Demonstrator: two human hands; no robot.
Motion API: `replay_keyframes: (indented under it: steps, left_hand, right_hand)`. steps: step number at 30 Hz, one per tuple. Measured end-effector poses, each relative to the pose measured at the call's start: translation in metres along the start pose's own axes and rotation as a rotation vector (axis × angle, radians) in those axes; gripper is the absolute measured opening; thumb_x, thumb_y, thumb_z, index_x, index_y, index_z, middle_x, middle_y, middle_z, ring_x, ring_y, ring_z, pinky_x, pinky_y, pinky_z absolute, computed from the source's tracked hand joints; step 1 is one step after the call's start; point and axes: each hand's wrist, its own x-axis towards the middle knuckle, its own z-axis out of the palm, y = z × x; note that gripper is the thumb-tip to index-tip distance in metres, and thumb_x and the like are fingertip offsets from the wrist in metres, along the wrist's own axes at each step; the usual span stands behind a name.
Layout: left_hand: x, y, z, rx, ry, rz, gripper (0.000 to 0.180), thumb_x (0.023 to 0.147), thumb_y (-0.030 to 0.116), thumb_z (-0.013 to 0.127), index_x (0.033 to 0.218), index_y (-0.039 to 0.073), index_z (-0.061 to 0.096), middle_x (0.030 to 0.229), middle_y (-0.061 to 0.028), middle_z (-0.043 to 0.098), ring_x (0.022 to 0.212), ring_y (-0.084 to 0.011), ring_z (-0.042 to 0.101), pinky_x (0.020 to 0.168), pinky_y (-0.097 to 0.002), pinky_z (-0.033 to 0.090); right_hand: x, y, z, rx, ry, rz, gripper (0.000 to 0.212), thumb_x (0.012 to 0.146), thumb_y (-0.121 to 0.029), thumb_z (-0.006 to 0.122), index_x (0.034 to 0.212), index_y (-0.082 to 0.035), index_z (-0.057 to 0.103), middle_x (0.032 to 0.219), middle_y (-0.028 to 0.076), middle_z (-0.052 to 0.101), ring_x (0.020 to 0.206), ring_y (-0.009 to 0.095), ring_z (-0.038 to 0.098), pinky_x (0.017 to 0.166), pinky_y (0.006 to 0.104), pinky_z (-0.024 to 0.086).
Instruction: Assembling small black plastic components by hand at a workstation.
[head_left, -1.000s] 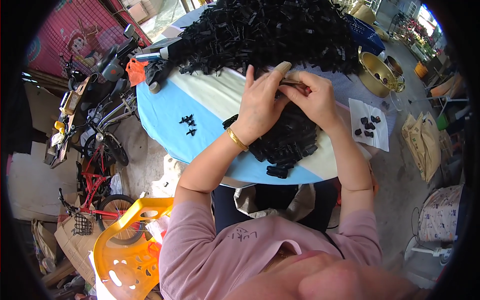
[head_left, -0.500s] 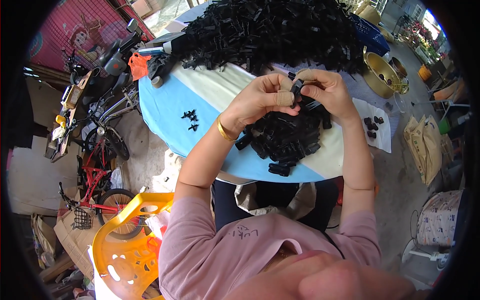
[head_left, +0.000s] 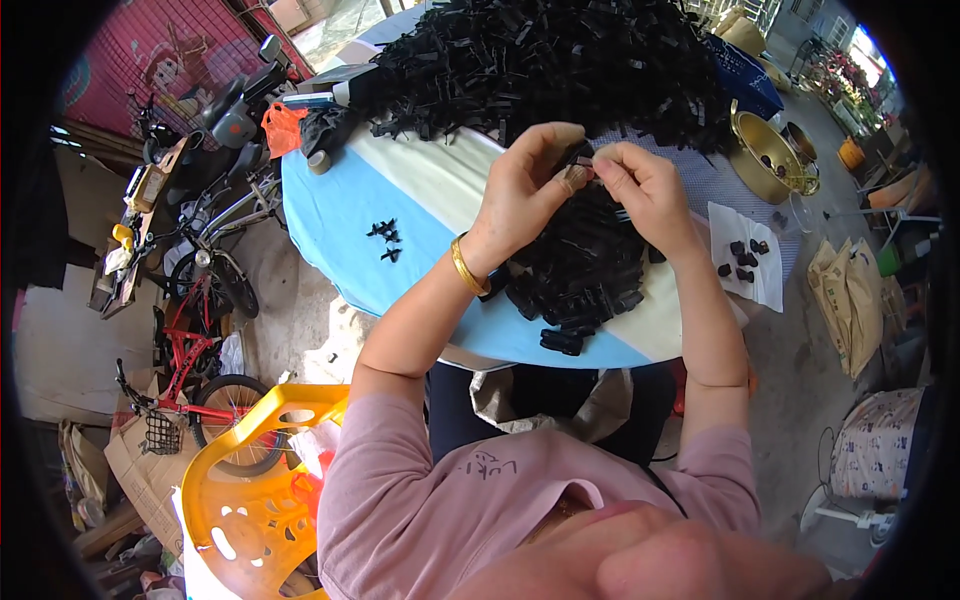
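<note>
Over the table, my left hand [head_left: 520, 195] pinches a small black plastic part [head_left: 580, 153] between thumb and fingers, which partly hide it. Close against it, my right hand [head_left: 648, 190] has thumb and forefinger pressed together; what sits in that pinch is too small to make out. Tan wraps cover some fingertips. Directly below both hands lies a heap of black plastic parts [head_left: 575, 265], with a few loose ones [head_left: 562, 341] at the near edge. Several tiny black pieces [head_left: 384, 235] rest on the blue cloth to the left.
A large mound of black parts [head_left: 540, 65] covers the table's far side. On the right are a white paper [head_left: 758, 285] with dark pieces and a gold-coloured pot [head_left: 755, 165]. An orange bag [head_left: 284, 130] and tape roll [head_left: 318, 162] lie far left. A yellow chair [head_left: 215, 500] stands near left.
Both hands have risen slightly away from me, and the left hand's fingers have lifted and arched. The black part between the hands has turned and shows less. The view has shifted a little.
</note>
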Motion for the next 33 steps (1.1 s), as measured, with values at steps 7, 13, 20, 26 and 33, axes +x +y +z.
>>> replay_keyframes:
  steps: [7, 13, 20, 26, 33]
  left_hand:
    - [-0.003, -0.004, -0.001, 0.090, 0.024, 0.001, 0.025, 0.078, -0.007, 0.059, 0.102, -0.005, 0.053, 0.094, -0.0064, 0.058, 0.087, -0.0120, 0.057, 0.080, -0.0244, 0.048]
    - [-0.002, -0.007, -0.001, 0.497, 0.019, 0.310, 0.020, 0.077, -0.006, 0.061, 0.096, -0.003, 0.057, 0.095, -0.0047, 0.058, 0.088, -0.0121, 0.057, 0.079, -0.0225, 0.047]
    - [0.005, 0.001, -0.002, 0.298, -0.019, -0.009, 0.037, 0.076, -0.002, 0.064, 0.111, 0.000, 0.051, 0.099, -0.0055, 0.058, 0.093, -0.0118, 0.057, 0.085, -0.0241, 0.044]
    - [0.002, 0.008, -0.003, 0.568, -0.403, 0.009, 0.025, 0.075, 0.007, 0.067, 0.096, -0.002, 0.059, 0.094, -0.0075, 0.062, 0.093, -0.0164, 0.058, 0.084, -0.0284, 0.044]
    - [0.005, 0.008, -0.003, 0.467, -0.402, -0.056, 0.023, 0.078, 0.015, 0.066, 0.092, -0.003, 0.060, 0.090, -0.0078, 0.063, 0.089, -0.0150, 0.058, 0.082, -0.0270, 0.044]
  right_hand:
    - [-0.001, -0.003, 0.003, -0.008, 0.002, 0.007, 0.015, 0.088, -0.012, 0.051, 0.079, -0.001, 0.057, 0.059, -0.005, 0.043, 0.054, 0.003, 0.036, 0.048, 0.0183, 0.030]
    - [0.000, 0.004, 0.002, 0.010, 0.019, 0.024, 0.019, 0.088, -0.012, 0.052, 0.072, -0.002, 0.052, 0.058, -0.005, 0.041, 0.053, 0.003, 0.034, 0.046, 0.0192, 0.027]
    - [0.022, 0.062, -0.062, -0.019, 0.267, 0.074, 0.021, 0.078, -0.008, 0.064, 0.096, 0.002, 0.061, 0.085, 0.005, 0.063, 0.075, 0.007, 0.057, 0.069, 0.0217, 0.046]
    - [0.022, 0.137, -0.118, -0.942, 0.466, 0.631, 0.026, 0.074, -0.017, 0.055, 0.095, -0.006, 0.064, 0.097, 0.020, 0.061, 0.092, 0.034, 0.059, 0.079, 0.0396, 0.047]
    - [0.025, 0.169, -0.116, -1.085, 0.315, 0.790, 0.025, 0.077, -0.014, 0.052, 0.094, -0.001, 0.064, 0.099, 0.021, 0.061, 0.097, 0.036, 0.058, 0.082, 0.0431, 0.047]
